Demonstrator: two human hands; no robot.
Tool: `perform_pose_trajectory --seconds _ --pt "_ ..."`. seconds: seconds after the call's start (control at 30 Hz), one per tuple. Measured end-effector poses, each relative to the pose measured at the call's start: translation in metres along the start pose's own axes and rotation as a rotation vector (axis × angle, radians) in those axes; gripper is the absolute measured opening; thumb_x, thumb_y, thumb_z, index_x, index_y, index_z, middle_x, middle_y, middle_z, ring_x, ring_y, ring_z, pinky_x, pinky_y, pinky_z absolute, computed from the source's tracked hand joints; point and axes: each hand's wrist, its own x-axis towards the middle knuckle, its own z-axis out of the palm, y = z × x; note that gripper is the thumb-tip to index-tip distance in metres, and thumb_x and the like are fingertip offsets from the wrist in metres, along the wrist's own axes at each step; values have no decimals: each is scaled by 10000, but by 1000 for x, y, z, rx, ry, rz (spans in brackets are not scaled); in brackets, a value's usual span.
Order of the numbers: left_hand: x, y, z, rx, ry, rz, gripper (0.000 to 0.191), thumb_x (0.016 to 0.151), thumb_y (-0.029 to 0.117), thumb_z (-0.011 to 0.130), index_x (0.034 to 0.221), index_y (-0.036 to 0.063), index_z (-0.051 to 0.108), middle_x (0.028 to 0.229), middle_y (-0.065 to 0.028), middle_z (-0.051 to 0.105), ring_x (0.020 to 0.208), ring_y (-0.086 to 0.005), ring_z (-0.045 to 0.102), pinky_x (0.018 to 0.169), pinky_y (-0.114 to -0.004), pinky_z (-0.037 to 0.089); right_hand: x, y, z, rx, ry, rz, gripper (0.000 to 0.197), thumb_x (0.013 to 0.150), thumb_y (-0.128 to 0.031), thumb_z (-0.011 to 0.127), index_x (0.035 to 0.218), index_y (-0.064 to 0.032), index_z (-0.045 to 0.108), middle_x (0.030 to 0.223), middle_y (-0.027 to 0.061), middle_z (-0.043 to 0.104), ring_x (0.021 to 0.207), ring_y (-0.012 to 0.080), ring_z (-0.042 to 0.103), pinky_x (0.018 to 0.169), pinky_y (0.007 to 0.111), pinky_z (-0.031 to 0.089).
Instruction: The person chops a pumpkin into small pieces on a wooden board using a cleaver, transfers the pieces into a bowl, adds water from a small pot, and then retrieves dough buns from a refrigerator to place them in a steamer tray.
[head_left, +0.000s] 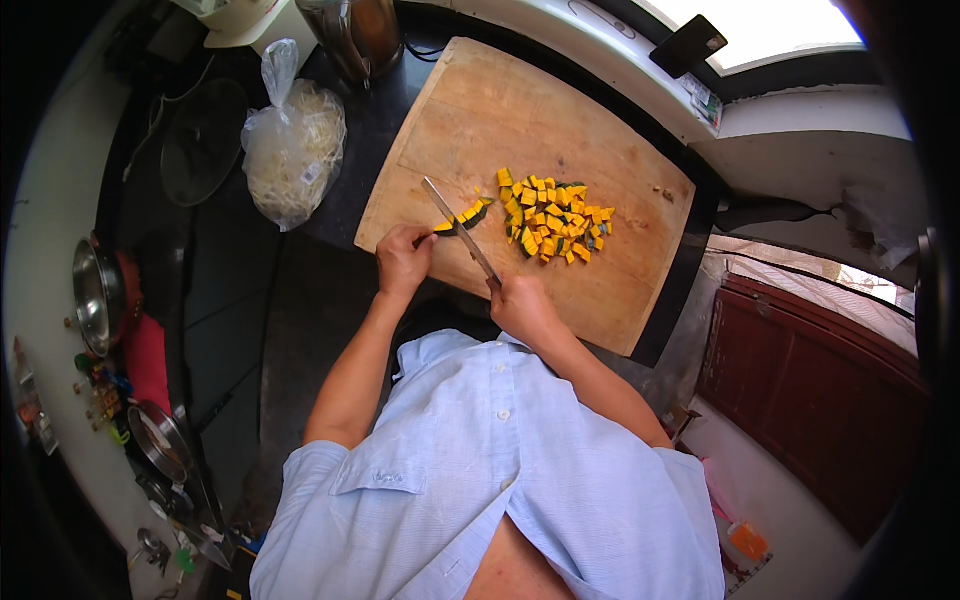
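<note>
My right hand (523, 306) grips the handle of a kitchen knife (459, 229), whose blade slants up and left across a strip of green-skinned pumpkin (445, 227). The left end of that strip is pinched between the fingers and thumb of my left hand (405, 259). On the blade's right side, cut pieces of the strip lie in a short row. A loose pile of yellow pumpkin cubes (555, 217), some showing dark green skin, is spread over the wooden cutting board (480, 112).
Left of the board, a knotted plastic bag (295, 154) of pale sprouts or noodles sits on the black counter (375, 112). Behind it stands a brown-tinted jug (352, 37). A dark glass lid (202, 142) lies farther left. A phone (688, 46) leans by the window.
</note>
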Motion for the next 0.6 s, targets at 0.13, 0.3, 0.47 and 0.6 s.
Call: perform_pose_trajectory --seconds 0.13,0.3,0.47,0.6 --pt "2 4 1 32 -38 1 88 771 67 741 853 37 749 823 -151 686 798 -329 672 720 -382 536 16 18 20 -55 -26 -68 233 877 -148 623 775 57 664 762 317 628 740 514 626 675 540 512" --pt "5 11 12 -23 -98 67 85 779 53 733 858 29 751 815 -143 692 771 -313 676 701 -365 537 6 29 -6 105 -12 -36 266 906 -177 630 755 42 641 652 245 640 579 414 635 542 469 508" --pt "9 26 26 -132 -219 79 166 788 19 718 950 31 750 892 -141 704 786 -294 679 706 -358 538 -6 30 -54 951 -216 439 205 973 -216 624 846 -85 531 535 -23 414 390 91 411 351 301 364" --pt "12 81 12 80 -242 395 525 779 -12 677 1263 190 659 1342 -132 539 1202 -325 540 994 -418 440 -11 36 -78 1305 -226 543 190 950 -150 634 925 -137 446 593 -57 343 402 52 299 339 255 316"
